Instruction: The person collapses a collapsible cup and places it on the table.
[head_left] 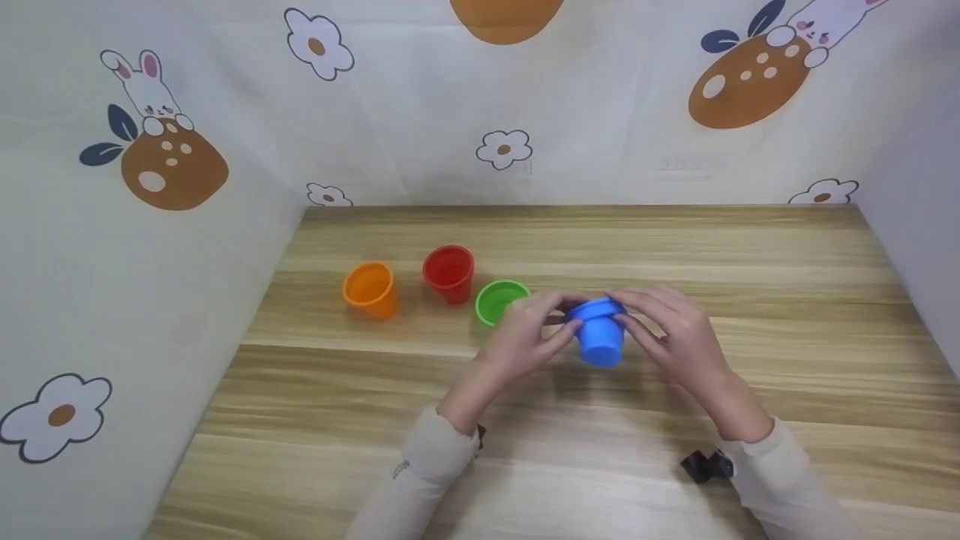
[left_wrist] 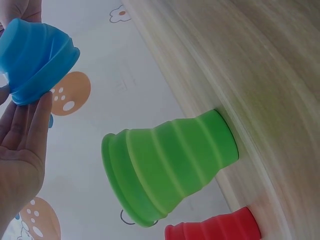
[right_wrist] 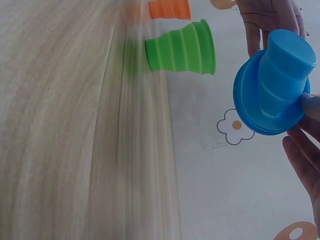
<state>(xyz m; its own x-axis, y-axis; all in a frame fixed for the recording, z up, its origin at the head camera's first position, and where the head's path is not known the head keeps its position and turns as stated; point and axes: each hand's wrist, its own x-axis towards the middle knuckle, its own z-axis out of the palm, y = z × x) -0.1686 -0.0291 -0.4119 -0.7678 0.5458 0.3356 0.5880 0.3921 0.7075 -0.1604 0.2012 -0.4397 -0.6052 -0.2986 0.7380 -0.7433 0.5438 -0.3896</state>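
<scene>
A blue cup [head_left: 601, 341] is held above the table between both hands, its narrow base facing down toward the front and its rim folded unevenly. My left hand [head_left: 523, 336] pinches the rim on the left side; my right hand [head_left: 679, 337] pinches it on the right. In the left wrist view the blue cup [left_wrist: 37, 60] looks skewed, partly collapsed. The right wrist view has the blue cup's [right_wrist: 280, 75] base protruding from a wide rim, with fingers at its edge. Just left of my left hand stands a green cup [head_left: 491, 306], partly covered by that hand.
A red cup [head_left: 455, 289] and an orange cup [head_left: 381, 301] stand upright, farther left on the wooden table [head_left: 315, 420]. Behind the table rises a patterned backdrop [head_left: 420, 135], with more of it on the left side. A small black object [head_left: 707, 466] is by the right sleeve.
</scene>
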